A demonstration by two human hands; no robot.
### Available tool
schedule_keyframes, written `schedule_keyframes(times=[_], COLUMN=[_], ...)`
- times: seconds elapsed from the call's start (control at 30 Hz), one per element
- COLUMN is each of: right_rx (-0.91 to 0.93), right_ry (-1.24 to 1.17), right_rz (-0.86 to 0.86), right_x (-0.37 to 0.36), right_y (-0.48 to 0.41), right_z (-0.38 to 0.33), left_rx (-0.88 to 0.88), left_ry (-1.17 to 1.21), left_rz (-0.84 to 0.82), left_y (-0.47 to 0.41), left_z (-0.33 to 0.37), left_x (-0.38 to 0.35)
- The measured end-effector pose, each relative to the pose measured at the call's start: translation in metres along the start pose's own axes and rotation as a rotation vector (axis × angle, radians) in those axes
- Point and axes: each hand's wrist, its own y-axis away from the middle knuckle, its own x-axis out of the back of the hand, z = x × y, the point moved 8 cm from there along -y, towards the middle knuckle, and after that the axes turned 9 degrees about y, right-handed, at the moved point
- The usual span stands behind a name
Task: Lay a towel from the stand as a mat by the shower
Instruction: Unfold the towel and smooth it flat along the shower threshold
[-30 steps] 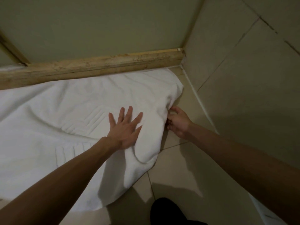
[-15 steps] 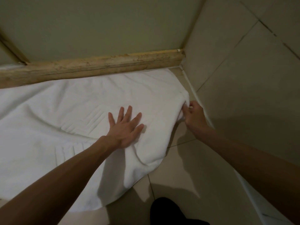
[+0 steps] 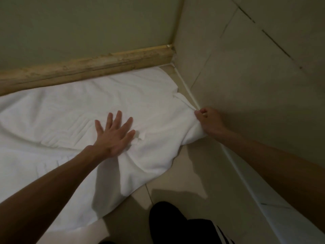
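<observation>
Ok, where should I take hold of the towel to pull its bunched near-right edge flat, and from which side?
I'd pinch the towel at its rumpled hem beside the bare floor tile, coming low from the right. That edge bunches into a thick fold, giving cloth to pinch. The left hand pins the middle; the right hand pinches the edge by the wall.

A plain greenish wall is met in the corner by a beige wall of large tiles on the right. A worn tan kerb is set along the greenish wall's foot. The floor is laid with pale tiles, dimly lit and crossed by shadows.
</observation>
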Motion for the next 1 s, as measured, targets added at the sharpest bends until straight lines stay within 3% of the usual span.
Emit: schedule_keyframes(times=[0.17, 0.33, 0.53, 0.77, 1.0], right_rx=[-0.188, -0.324, -0.174, -0.017, 0.151], right_ry=[-0.184, -0.368, -0.316, -0.378, -0.189], right_rz=[-0.14, -0.131, -0.308, -0.347, -0.263], right_x=[-0.017, -0.023, -0.028, -0.027, -0.012], right_y=[0.019, 0.041, 0.055, 0.072, 0.08], right_z=[0.031, 0.064, 0.064, 0.063, 0.052], left_rx=[-0.027, -0.027, -0.006, -0.006, 0.012], left_ry=[-0.015, -0.053, -0.064, -0.069, -0.075], left_rz=[0.013, 0.005, 0.002, 0.009, 0.019], left_y=[0.0, -0.001, -0.001, -0.007, -0.007], left_z=[0.0, 0.0, -0.001, -0.016, -0.016], left_x=[0.0, -0.003, -0.002, -0.009, -0.007])
